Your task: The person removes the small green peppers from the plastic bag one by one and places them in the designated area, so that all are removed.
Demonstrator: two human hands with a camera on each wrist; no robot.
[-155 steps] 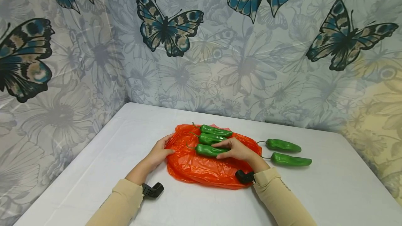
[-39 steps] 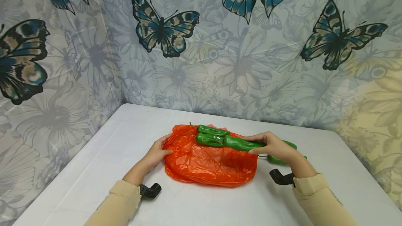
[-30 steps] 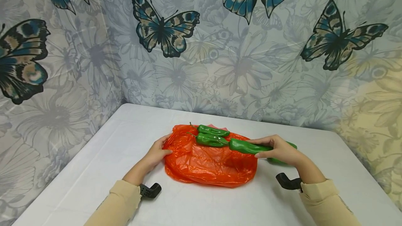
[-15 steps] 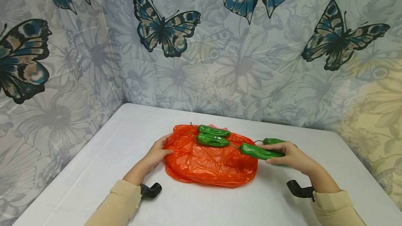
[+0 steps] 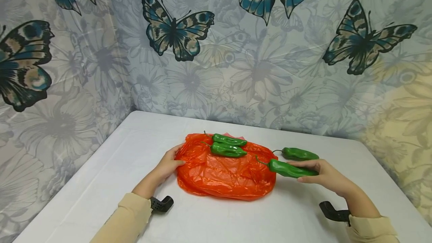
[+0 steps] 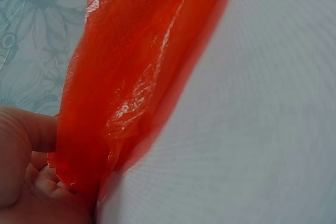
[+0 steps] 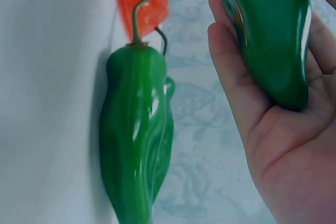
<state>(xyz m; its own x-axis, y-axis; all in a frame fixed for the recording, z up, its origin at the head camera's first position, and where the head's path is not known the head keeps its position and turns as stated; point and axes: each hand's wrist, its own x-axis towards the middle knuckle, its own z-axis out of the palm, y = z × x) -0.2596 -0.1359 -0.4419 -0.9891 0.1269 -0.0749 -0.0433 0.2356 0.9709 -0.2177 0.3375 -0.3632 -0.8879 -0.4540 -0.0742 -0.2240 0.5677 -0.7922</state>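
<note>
In the head view my left hand [image 5: 171,163] grips the left edge of a red-orange plastic bag [image 5: 229,179] lying flat on the table. The left wrist view shows thumb and fingers around the edge of the bag [image 6: 115,87]. Two green peppers [image 5: 228,150] lie side by side on top of it. My right hand [image 5: 325,175] holds another green pepper [image 5: 287,168] at the bag's right side, its stem towards the bag. Seen from the right wrist, the held pepper [image 7: 273,40] is off the table, while two more peppers [image 7: 131,124] lie beside it.
A pepper [image 5: 300,153] rests on the white table [image 5: 216,220] behind the held one; a further pepper is hidden from the head view by the right hand. Behind the table hangs a butterfly-patterned cloth [image 5: 263,70].
Three peppers lay on the bag earlier, with my right hand on the nearest. Now it has carried one off to the right and nearer to me. My left hand stays on the bag.
</note>
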